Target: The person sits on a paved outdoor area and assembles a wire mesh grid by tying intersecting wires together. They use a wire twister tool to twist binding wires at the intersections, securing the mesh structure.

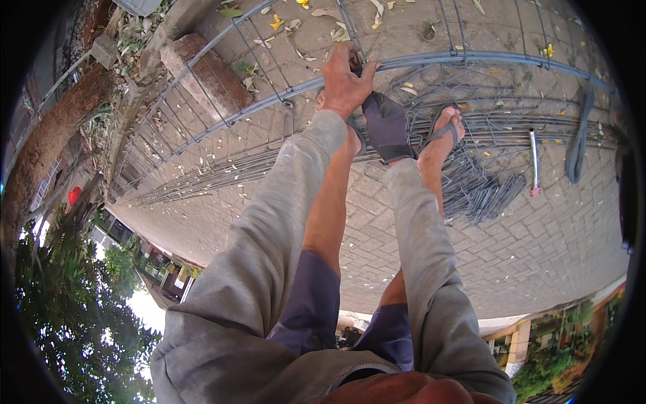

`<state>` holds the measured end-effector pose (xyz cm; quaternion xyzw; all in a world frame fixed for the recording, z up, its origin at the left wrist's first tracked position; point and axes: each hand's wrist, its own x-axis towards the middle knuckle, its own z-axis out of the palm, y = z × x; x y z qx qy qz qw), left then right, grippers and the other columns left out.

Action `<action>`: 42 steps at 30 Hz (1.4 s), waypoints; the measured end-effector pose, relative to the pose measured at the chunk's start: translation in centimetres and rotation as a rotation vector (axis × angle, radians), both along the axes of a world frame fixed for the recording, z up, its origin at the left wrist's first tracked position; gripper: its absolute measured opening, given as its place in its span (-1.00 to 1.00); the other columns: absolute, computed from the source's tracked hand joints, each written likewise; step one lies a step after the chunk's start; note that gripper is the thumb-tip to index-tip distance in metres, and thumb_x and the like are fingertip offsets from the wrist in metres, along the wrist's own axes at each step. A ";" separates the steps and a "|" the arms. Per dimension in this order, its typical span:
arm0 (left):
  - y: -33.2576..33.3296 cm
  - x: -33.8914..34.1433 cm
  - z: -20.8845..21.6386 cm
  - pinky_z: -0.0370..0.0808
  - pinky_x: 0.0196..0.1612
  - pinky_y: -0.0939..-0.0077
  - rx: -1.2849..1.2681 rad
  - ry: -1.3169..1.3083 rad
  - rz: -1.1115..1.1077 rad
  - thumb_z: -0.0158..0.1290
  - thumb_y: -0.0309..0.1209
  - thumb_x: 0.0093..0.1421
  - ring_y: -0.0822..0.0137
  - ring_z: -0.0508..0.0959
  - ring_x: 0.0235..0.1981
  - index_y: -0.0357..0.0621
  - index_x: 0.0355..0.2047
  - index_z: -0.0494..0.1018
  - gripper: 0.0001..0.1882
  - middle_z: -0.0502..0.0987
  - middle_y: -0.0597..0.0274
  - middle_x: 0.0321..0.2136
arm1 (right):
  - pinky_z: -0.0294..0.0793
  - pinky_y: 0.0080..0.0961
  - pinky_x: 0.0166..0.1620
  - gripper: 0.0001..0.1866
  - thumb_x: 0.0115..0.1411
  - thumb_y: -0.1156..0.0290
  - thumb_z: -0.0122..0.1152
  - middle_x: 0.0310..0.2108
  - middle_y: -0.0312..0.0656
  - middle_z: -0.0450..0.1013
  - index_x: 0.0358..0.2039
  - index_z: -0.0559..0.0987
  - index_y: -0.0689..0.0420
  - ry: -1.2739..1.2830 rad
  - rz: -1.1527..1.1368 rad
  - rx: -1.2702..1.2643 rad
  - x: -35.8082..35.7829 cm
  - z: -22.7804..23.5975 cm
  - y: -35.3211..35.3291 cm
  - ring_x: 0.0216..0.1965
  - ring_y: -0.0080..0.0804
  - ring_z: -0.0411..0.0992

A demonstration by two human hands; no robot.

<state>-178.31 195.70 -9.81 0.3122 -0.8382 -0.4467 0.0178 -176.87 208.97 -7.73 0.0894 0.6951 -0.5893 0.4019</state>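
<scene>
A cage of long grey steel bars point(404, 62) with thin cross stirrups point(274, 64) runs in a curve across the upper part of the view. My bare left hand point(344, 82) is closed at the near long bars, its fingers curled round a thin stirrup rod where it meets them. Just to its right and nearer to me, my right hand point(387, 128) wears a dark glove and reaches to the same joint. Its fingertips are hidden beside the left hand, so what they grip does not show. My sandalled feet stand below the hands, among loose steel rods point(222, 168).
A heap of bent steel stirrups point(474, 188) lies right of my right foot. Farther right are a pale rod with a pink end point(535, 161) and a hank of dark wire point(579, 138). A reddish block point(208, 77) and a tree trunk point(57, 135) stand left; paving point(525, 236) spreads below.
</scene>
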 end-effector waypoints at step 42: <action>-6.3 -4.6 0.5 0.59 -0.19 0.26 0.419 -0.855 -0.477 0.25 -0.03 0.19 0.16 0.66 -0.28 -0.37 -0.18 0.64 -0.47 0.66 0.02 -0.35 | 0.51 -0.02 -0.29 -0.77 0.27 0.32 0.21 -0.33 0.18 0.56 -0.27 0.58 0.26 0.374 0.312 0.153 -1.2 -1.5 2.3 -0.32 0.25 0.54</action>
